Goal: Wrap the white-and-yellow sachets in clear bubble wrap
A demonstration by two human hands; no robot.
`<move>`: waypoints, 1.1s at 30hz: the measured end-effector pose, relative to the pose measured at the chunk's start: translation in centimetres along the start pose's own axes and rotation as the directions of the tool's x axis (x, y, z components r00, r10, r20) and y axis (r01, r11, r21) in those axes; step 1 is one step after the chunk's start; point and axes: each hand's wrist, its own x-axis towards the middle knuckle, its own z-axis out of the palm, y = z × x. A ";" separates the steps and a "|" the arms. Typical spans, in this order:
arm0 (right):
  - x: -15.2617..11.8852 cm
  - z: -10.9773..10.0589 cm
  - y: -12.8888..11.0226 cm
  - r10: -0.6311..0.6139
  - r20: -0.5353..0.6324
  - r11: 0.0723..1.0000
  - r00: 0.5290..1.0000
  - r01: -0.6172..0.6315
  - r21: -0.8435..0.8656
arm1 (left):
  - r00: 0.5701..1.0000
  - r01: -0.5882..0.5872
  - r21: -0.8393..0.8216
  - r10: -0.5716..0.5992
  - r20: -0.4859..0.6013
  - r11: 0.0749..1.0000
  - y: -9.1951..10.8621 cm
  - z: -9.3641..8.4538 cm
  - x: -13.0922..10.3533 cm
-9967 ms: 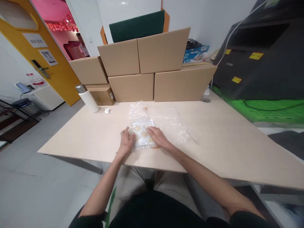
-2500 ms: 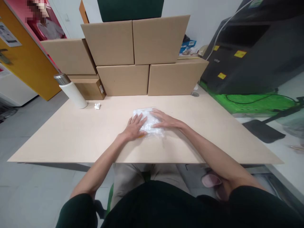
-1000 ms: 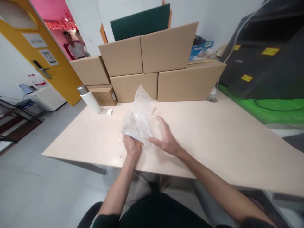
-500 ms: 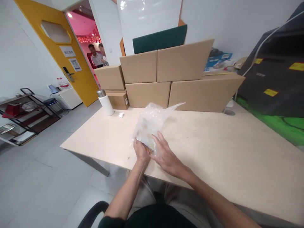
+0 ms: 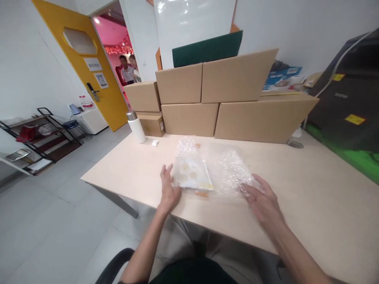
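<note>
On the table (image 5: 127, 167) near its front edge, a pale square (image 5: 194, 173) is lying amid bubble wrap (image 5: 232, 163). Well apart, the left hand (image 5: 169, 195) is loosely touching the wrap's left side and the right hand (image 5: 265, 201) is pinching its right; a sharp tug could skew the square.

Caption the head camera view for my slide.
Left hand and right hand at opposite sides of clear bubble wrap on a table, a flat spotted item lying nearer the left.
</note>
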 end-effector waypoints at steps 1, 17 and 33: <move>0.2 -0.3 -0.3 0.062 0.006 0.997 0.998 -0.063 0.044 | 0.994 -0.073 0.108 0.063 0.094 0.991 0.2 -0.5 -0.2; 1.4 -0.2 -2.2 0.283 0.111 0.958 0.953 -0.286 0.009 | 0.802 -0.066 0.339 -0.152 0.578 0.939 0.4 -6.2 0.2; 4.2 1.4 -3.5 0.348 0.234 0.920 0.908 -0.284 -0.270 | 0.836 -0.448 0.458 0.178 0.519 0.768 5.1 1.7 -0.5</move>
